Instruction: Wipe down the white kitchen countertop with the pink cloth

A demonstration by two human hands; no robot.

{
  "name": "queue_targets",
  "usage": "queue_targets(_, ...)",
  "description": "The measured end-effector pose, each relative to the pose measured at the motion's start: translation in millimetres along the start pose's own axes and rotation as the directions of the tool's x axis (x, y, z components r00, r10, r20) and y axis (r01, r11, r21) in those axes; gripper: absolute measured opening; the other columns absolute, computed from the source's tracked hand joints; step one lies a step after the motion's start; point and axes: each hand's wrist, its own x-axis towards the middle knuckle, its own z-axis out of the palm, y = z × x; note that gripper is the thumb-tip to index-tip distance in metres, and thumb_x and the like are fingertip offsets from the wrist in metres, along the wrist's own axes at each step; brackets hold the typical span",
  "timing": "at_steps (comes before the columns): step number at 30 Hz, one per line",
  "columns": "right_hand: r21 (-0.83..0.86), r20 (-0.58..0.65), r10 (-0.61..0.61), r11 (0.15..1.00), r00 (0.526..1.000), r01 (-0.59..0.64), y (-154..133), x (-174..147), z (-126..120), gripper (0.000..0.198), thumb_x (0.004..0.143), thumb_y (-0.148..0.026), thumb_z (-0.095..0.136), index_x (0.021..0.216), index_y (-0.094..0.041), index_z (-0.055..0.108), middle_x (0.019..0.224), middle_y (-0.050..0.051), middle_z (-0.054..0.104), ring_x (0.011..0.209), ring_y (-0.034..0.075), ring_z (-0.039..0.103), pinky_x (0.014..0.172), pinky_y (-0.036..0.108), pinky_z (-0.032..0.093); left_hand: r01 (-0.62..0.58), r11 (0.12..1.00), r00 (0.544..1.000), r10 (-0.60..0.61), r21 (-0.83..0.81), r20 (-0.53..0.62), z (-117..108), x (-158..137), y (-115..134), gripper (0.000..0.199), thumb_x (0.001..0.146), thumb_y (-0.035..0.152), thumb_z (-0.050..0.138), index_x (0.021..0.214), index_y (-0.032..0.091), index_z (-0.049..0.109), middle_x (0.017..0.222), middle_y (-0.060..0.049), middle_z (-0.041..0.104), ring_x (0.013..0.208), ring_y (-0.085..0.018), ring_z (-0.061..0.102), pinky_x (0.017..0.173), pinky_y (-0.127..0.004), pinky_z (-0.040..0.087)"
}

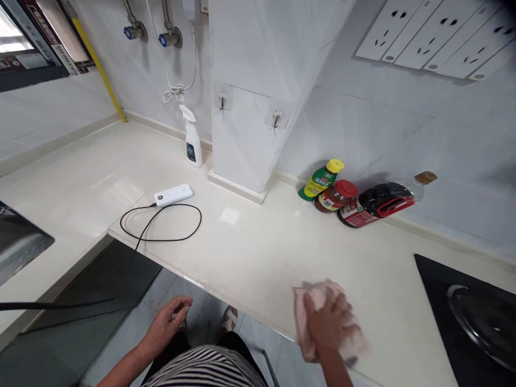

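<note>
A pale pink cloth (302, 328) lies bunched on the cream countertop (250, 258), close to its front edge. My right hand (328, 320) presses down on it, the thumb and fingers around its folds; the hand and the cloth are blurred. Off the counter's front edge, my left hand (171, 322) hangs over the floor with loosely bent fingers, a gap between thumb and fingers, and nothing in it.
At the back stand a green bottle (320, 183), a red-lidded jar (335, 196) and a dark sauce bottle (373, 204). A black cooktop (439, 301) lies right. Left are a white spray bottle (193, 142), a cabled power bank (174, 194) and a sink (20, 236).
</note>
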Motion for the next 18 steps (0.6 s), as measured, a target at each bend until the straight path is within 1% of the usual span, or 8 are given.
queue_targets(3, 0.061, 0.035, -0.264, 0.963, 0.964, 0.262, -98.8, -15.5, 6.0, 0.082, 0.093, -0.068, 0.034, 0.152, -0.011, 0.039, 0.164, 0.023, 0.022, 0.151, 0.043, 0.011, 0.115, 0.07, 0.009, -0.011, 1.0, 1.0, 0.011, -0.004, 0.006, 0.3, 3.4, 0.2, 0.038, 0.087, 0.056, 0.056, 0.095, 0.024, 0.074, 0.097, -0.006, 0.077, 0.094, -0.024, 0.072, 0.084, -0.033, 0.059)
queue_targets(6, 0.158, 0.115, -0.509, 0.857, 0.853, 0.491, -193.6, -37.5, 6.7, 0.067, 0.093, -0.057, 0.051, 0.139, -0.008, 0.053, 0.157, 0.023, 0.036, 0.15, 0.043, 0.016, 0.118, 0.068, 0.004, -0.031, 1.0, 0.999, 0.031, 0.0, -0.023, 1.0, 9.1, 1.4, 0.041, 0.085, 0.059, 0.057, 0.094, 0.023, 0.074, 0.095, -0.007, 0.077, 0.092, -0.025, 0.072, 0.087, -0.035, 0.06)
queue_targets(9, 0.301, 0.157, -0.77, 0.634, 0.619, 0.712, -257.5, -64.7, 3.6, 0.063, 0.088, -0.053, 0.062, 0.138, -0.014, 0.054, 0.157, 0.017, 0.04, 0.152, 0.041, 0.014, 0.12, 0.067, 0.003, -0.043, 0.999, 0.999, 0.043, -0.009, -0.028, 4.6, 16.3, 5.8, 0.042, 0.084, 0.061, 0.058, 0.094, 0.023, 0.074, 0.096, -0.007, 0.077, 0.093, -0.025, 0.072, 0.09, -0.035, 0.059)
queue_targets(11, 0.362, 0.127, -0.882, 0.467, 0.453, 0.807, -270.0, -77.9, 1.4, 0.064, 0.089, -0.051, 0.063, 0.142, -0.019, 0.05, 0.16, 0.012, 0.037, 0.154, 0.036, 0.011, 0.122, 0.064, 0.004, -0.068, 0.997, 0.998, 0.067, -0.02, -0.019, 8.9, 22.4, 10.5, 0.043, 0.084, 0.062, 0.059, 0.096, 0.024, 0.075, 0.1, -0.007, 0.078, 0.097, -0.025, 0.072, 0.093, -0.035, 0.058)
queue_targets(12, 0.372, 0.113, -0.909, 0.414, 0.402, 0.831, -266.2, -80.7, 0.4, 0.063, 0.09, -0.049, 0.063, 0.144, -0.022, 0.047, 0.162, 0.01, 0.035, 0.154, 0.033, 0.01, 0.123, 0.064, 0.004, -0.085, 0.996, 0.996, 0.085, -0.024, -0.013, 11.4, 26.1, 13.0, 0.043, 0.085, 0.061, 0.058, 0.097, 0.024, 0.075, 0.101, -0.007, 0.078, 0.099, -0.025, 0.072, 0.094, -0.035, 0.058)
queue_targets(14, 0.351, 0.108, -0.909, 0.413, 0.402, 0.84, -239.8, -77.9, -1.3, 0.059, 0.092, -0.048, 0.061, 0.146, -0.028, 0.046, 0.163, 0.006, 0.035, 0.154, 0.031, 0.012, 0.122, 0.065, 0.006, -0.112, 0.993, 0.994, 0.112, -0.023, 0.001, 16.7, 34.8, 18.1, 0.042, 0.086, 0.061, 0.058, 0.097, 0.024, 0.076, 0.102, -0.007, 0.077, 0.099, -0.025, 0.071, 0.093, -0.034, 0.057)
queue_targets(16, 0.276, 0.108, -0.851, 0.522, 0.513, 0.807, -193.4, -67.0, -3.1, 0.055, 0.093, -0.048, 0.06, 0.144, -0.033, 0.049, 0.162, 0.004, 0.036, 0.154, 0.031, 0.015, 0.121, 0.067, 0.009, -0.126, 0.992, 0.992, 0.126, -0.005, 0.021, 22.4, 44.8, 23.3, 0.041, 0.086, 0.06, 0.058, 0.097, 0.025, 0.076, 0.102, -0.007, 0.077, 0.097, -0.024, 0.071, 0.092, -0.033, 0.057)
queue_targets(18, 0.146, 0.06, -0.735, 0.676, 0.676, 0.722, -133.5, -54.6, -5.1, 0.052, 0.094, -0.046, 0.057, 0.143, -0.032, 0.052, 0.162, 0.005, 0.037, 0.153, 0.033, 0.016, 0.12, 0.067, 0.014, -0.129, 0.991, 0.991, 0.129, 0.017, 0.035, 29.1, 55.1, 29.3, 0.041, 0.086, 0.061, 0.057, 0.096, 0.026, 0.076, 0.103, -0.006, 0.077, 0.098, -0.024, 0.071, 0.09, -0.032, 0.057)
